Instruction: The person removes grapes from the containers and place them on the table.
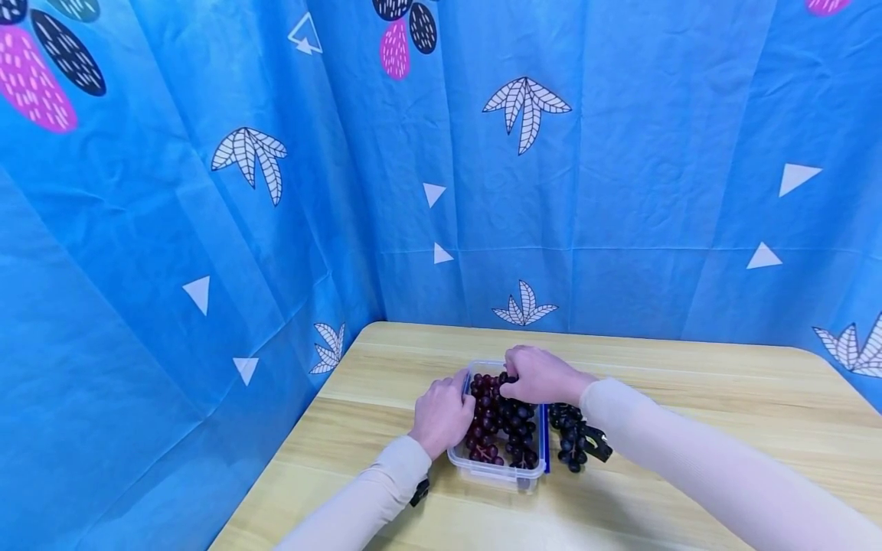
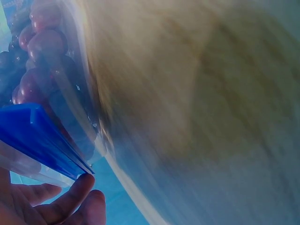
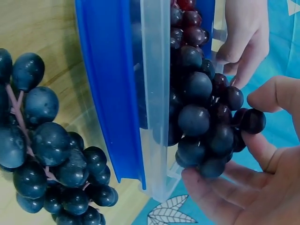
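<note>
A clear plastic container (image 1: 492, 473) with blue side flaps holds a red grape bunch (image 1: 485, 409) on its left and a dark grape bunch (image 1: 521, 428) on its right. My right hand (image 1: 540, 375) pinches a grape at the far end of the dark bunch (image 3: 194, 119), thumb and index around it, other fingers under the grapes. My left hand (image 1: 443, 413) rests on the container's left side; in the left wrist view its fingertips (image 2: 84, 183) touch the blue flap (image 2: 42, 136). Another dark bunch (image 1: 570, 440) lies on the table outside the container's right side.
The wooden table (image 1: 331, 467) runs back to a blue patterned curtain (image 1: 641, 191), which also hangs along the left side. In the right wrist view, the outside bunch (image 3: 51, 150) lies beside the raised blue flap (image 3: 112, 93).
</note>
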`<act>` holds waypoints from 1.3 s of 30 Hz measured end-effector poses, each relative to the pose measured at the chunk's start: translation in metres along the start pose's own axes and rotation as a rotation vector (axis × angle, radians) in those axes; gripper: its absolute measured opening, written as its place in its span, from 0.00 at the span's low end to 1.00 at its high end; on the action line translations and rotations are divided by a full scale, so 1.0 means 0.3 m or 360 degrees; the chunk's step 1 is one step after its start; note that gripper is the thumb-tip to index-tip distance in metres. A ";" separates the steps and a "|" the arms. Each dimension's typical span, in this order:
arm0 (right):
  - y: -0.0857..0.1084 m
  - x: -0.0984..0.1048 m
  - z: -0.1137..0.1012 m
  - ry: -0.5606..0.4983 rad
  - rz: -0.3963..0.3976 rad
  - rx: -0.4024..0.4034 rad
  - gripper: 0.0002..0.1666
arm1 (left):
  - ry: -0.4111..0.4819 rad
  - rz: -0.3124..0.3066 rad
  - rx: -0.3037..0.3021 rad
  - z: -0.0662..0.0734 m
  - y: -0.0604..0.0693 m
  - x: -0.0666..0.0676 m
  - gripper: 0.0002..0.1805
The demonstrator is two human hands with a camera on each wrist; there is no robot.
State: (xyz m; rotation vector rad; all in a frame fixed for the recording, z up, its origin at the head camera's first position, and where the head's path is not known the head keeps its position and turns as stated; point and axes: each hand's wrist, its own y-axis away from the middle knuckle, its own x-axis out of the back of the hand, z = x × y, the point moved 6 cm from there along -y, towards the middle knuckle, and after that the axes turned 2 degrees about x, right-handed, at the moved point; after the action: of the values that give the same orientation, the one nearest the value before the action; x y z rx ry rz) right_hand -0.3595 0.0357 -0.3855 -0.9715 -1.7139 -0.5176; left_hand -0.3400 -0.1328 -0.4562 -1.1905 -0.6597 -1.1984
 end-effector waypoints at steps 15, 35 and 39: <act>0.022 -0.015 0.005 -0.0192 -0.0063 0.0042 0.27 | 0.0010 0.0002 -0.0013 0.000 -0.001 0.006 0.28; 0.046 -0.010 -0.014 -0.0258 -0.0024 0.0203 0.16 | 0.0015 -0.0004 -0.0004 -0.005 -0.002 0.004 0.29; 0.044 -0.022 -0.008 -0.0295 -0.0022 0.0268 0.14 | 0.0031 -0.0009 0.0000 -0.007 0.000 0.003 0.29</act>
State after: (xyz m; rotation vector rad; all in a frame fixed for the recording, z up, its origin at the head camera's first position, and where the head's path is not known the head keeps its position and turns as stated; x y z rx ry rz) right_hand -0.3467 0.0390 -0.3924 -0.9095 -1.8976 -0.2930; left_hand -0.3401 -0.1351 -0.4562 -1.1764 -0.6486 -1.2131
